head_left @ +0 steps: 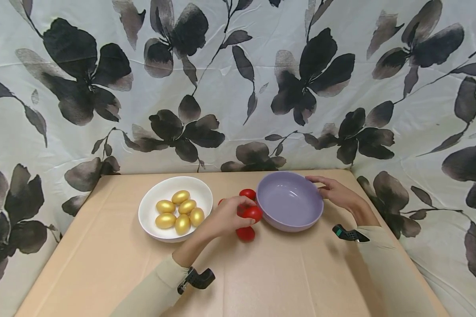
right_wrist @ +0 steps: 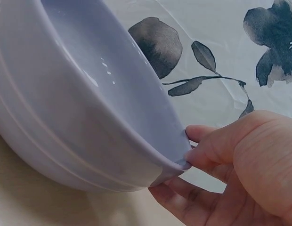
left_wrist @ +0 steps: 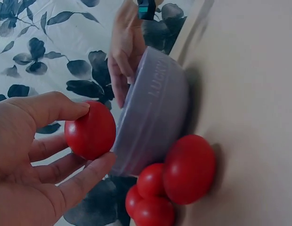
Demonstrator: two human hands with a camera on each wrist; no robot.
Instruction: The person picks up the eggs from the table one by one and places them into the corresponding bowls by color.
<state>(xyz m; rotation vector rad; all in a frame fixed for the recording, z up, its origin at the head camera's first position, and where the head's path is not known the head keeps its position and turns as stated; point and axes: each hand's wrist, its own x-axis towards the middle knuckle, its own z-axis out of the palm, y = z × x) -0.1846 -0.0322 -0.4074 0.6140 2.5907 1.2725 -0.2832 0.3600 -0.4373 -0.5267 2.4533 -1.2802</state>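
My left hand (head_left: 225, 215) pinches a smooth red egg (left_wrist: 91, 130) between thumb and fingertips, raised beside the purple bowl (head_left: 289, 198). Below it, more red eggs (left_wrist: 189, 169) lie in a cluster on the table; the hand partly covers them in the head view. At the bowl's far right side is my right hand (head_left: 343, 196). In the right wrist view its thumb lies on the rim and its other fingers bend under the outer wall, gripping the bowl. The inside of the bowl shows only its glossy bare surface.
Left of the red eggs stands a white bowl (head_left: 147, 210) with several golden eggs (head_left: 182, 224) in it. Both bowls stand on a tan-covered table (head_left: 262, 281). Behind the table hangs a white cloth (head_left: 238, 119) printed with dark flowers.
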